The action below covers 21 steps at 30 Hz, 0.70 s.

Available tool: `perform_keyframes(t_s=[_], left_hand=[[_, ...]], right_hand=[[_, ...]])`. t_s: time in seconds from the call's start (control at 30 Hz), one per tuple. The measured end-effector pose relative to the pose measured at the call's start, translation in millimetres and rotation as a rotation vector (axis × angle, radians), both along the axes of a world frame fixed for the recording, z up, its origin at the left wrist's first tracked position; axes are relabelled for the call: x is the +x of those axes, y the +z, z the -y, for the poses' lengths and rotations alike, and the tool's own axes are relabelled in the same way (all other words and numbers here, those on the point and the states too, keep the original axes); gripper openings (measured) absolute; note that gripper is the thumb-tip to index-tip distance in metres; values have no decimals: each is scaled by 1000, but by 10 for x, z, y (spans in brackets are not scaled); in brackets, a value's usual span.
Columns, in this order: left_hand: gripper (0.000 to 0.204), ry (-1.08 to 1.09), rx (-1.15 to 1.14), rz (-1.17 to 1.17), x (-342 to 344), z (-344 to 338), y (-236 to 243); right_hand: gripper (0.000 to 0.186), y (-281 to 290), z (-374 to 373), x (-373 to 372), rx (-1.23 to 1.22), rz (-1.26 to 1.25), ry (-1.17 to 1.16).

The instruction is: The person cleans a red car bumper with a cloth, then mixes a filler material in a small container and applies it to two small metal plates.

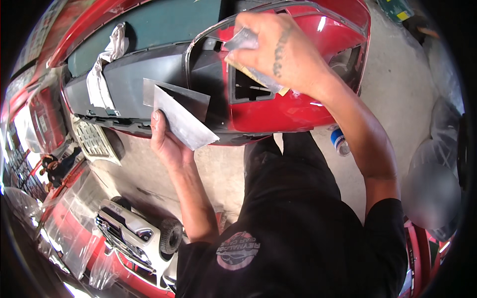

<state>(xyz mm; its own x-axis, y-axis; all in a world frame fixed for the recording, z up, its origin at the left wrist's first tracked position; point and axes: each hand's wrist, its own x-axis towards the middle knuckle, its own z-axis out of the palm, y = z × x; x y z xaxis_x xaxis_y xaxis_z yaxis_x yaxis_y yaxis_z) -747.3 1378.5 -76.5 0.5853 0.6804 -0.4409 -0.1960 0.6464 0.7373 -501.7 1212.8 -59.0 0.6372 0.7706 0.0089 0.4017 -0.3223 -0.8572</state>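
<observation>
Two grey plates (pixel 184 123), likely light, stiff and best held by their edges, are gripped by the left hand (pixel 172 147); a grey piece (pixel 242 40) is pinched by the right hand (pixel 276 47)

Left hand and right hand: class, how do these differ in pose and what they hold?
The left hand shows its palm side, the right hand its back. The left hand holds flat grey metal; the right hand, a grey piece I cannot identify. The right hand is over a red car panel, the left hand lower in the picture. Both are bare.
</observation>
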Motion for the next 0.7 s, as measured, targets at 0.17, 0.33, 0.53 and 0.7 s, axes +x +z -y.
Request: perform_keyframes(t_s=[0.17,0.33,0.53,0.7], left_hand=[[31,48,2,-48,4,22,19],[30,33,17,-50,-14,-7,-11],[30,30,22,-55,-10,-13,-14],[34,16,13,-42,32,24,32]], right_hand=[[18,123,13,157,198,-378,-55],[19,333,34,182,102,-585,-137],[21,424,-1,172,-92,-336,49],[24,260,-2,149,3,-238,23]])
